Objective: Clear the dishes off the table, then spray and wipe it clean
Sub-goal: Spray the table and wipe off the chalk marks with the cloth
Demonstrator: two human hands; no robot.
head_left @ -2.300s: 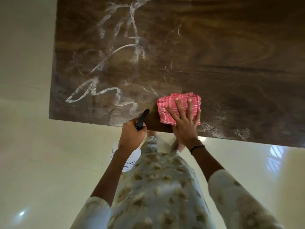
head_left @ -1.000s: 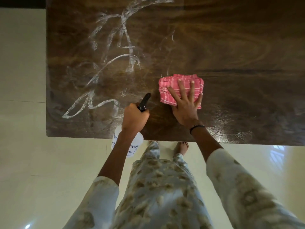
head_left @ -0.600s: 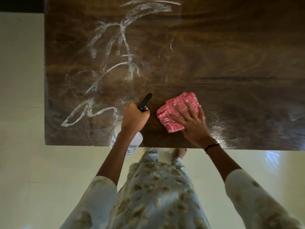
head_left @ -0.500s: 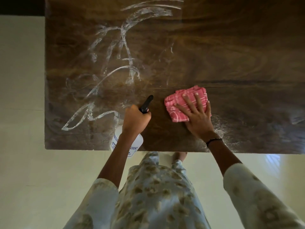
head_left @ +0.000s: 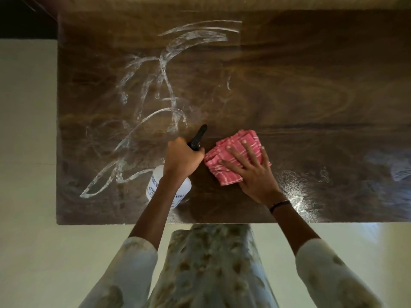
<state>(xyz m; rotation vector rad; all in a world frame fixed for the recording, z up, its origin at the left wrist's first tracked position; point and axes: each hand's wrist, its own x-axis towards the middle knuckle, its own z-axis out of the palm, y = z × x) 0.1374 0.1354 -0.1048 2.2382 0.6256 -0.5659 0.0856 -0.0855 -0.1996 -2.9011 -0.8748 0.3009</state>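
A dark wooden table [head_left: 289, 85] fills the upper view, streaked with white wet smears [head_left: 160, 90] on its left half. My right hand [head_left: 251, 172] lies flat with spread fingers on a folded pink checked cloth [head_left: 224, 152] near the table's front edge. My left hand [head_left: 181, 157] grips the black head of a white spray bottle [head_left: 184, 187], whose nozzle [head_left: 201, 133] points away over the table. The bottle hangs just above the tabletop, close to the cloth's left side.
The table's front edge [head_left: 155, 223] runs just ahead of my body, its left edge at the pale tiled floor [head_left: 26, 152]. A wet sheen [head_left: 298, 185] lies on the wood right of my wrist. No dishes are in view.
My right hand slid the cloth back and forth near the front edge; it now sits slightly left and turned. My left hand with the bottle moved forward over the tabletop.
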